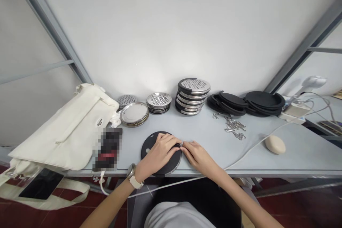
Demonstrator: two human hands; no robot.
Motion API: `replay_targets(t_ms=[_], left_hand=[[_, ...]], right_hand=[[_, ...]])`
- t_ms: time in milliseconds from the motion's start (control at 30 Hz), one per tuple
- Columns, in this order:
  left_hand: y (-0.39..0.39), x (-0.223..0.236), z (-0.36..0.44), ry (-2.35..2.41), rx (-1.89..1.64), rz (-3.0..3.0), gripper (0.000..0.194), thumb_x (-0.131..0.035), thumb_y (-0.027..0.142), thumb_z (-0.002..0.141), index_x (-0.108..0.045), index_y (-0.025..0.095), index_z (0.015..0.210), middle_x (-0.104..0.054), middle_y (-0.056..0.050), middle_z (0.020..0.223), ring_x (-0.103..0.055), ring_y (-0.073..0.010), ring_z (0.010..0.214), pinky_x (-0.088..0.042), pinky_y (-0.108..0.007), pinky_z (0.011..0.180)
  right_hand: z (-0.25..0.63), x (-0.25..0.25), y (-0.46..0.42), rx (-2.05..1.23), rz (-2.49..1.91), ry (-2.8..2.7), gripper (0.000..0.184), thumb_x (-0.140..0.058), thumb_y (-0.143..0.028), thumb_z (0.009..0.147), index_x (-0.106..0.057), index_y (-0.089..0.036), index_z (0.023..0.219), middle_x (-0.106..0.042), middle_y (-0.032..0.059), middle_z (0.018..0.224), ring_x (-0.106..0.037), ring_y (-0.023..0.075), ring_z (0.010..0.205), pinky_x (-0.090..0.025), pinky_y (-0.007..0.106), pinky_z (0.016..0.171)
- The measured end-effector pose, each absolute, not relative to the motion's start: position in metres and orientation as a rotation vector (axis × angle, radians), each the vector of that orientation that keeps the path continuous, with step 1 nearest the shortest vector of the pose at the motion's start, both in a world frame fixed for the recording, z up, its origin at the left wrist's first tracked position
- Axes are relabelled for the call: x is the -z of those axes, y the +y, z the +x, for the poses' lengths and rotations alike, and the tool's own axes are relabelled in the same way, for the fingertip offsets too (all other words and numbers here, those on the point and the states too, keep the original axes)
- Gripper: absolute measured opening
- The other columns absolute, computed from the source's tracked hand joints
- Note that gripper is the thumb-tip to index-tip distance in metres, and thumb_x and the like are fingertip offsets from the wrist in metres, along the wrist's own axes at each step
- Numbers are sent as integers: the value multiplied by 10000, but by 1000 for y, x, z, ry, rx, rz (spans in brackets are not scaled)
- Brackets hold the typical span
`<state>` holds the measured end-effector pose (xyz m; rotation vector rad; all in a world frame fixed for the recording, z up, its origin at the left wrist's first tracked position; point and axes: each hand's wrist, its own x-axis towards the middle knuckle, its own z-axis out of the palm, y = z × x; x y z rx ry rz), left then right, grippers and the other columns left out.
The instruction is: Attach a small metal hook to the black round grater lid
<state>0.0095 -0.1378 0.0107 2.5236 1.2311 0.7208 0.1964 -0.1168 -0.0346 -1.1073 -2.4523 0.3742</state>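
Note:
A round black disc [168, 166] with a metal rim lies near the table's front edge. My left hand [161, 148] rests over it, fingers bent and closed on its right side, thumb near the edge. At that same right edge my right hand [197, 155] pinches with thumb and forefinger. What the pinch holds is too small and covered to make out. Behind stands a stack of round metal grater discs with black rims [196, 85]. Small metal clasps [234, 124] lie loose in a pile to the right.
Grater plates [159, 99] and plain metal discs [134, 113] stand stacked at the back. Black round covers [263, 103] are piled at right. A white bag [66, 131] and pixelated phone [107, 149] lie left. A white cable [248, 156] crosses near a beige rounded object [275, 145].

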Motion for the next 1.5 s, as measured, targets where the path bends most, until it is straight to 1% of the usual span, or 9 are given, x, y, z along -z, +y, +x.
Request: replay_targets(t_ms=[333, 567, 800, 1000, 1200, 1367, 1500], left_hand=[[-139, -12, 10, 1176, -732, 2480, 212, -395, 169, 919, -541, 217, 1065, -606, -20, 1041, -516, -150, 981, -306, -329, 894], [-138, -11, 10, 1182, -718, 2494, 218, -395, 165, 918, -541, 222, 1070, -609, -18, 1048, -520, -149, 980, -309, -328, 889], [-138, -10, 10, 1218, -704, 2530, 216, -389, 188, 921, -540, 218, 1072, -591, -33, 1052, -518, -152, 980, -328, -329, 888], [-138, -9, 10, 1240, -705, 2540, 236, -397, 191, 919, -517, 229, 1119, -576, -29, 1086, -508, -150, 1004, -336, -324, 894], [-138, -9, 10, 1233, -709, 2517, 219, -406, 186, 917, -522, 224, 1098, -590, -22, 1068, -512, -150, 1005, -339, -326, 901], [-138, -10, 10, 1179, -726, 2481, 248, -372, 174, 925, -511, 213, 1126, -588, -47, 1104, -523, -157, 1023, -352, -338, 907], [-137, -9, 10, 1144, -738, 2466, 254, -362, 155, 926, -507, 214, 1126, -589, -40, 1129, -523, -151, 1045, -352, -336, 919]], right_hand=[[196, 30, -120, -384, -1104, -2436, 180, -358, -205, 931, -432, -198, 767, -522, 9, 654, -486, 168, 645, -373, 286, 634], [195, 31, -120, -404, -1143, -2367, 197, -352, -195, 931, -385, -206, 737, -496, -5, 633, -475, 161, 615, -360, 275, 604], [198, 32, -120, -388, -1078, -2442, 202, -297, -233, 961, -441, -197, 824, -533, 31, 710, -494, 181, 678, -389, 301, 662], [198, 36, -119, -339, -1099, -2454, 212, -292, -253, 965, -442, -199, 824, -523, 27, 685, -489, 184, 658, -393, 298, 650], [198, 36, -118, -323, -1100, -2452, 213, -302, -254, 964, -457, -196, 828, -545, 31, 691, -499, 185, 658, -397, 296, 643], [198, 35, -118, -336, -1067, -2441, 204, -312, -240, 960, -472, -194, 842, -561, 35, 712, -505, 184, 667, -402, 298, 651], [197, 34, -118, -342, -1051, -2432, 196, -313, -230, 959, -479, -193, 862, -576, 40, 733, -507, 187, 673, -403, 305, 657]])
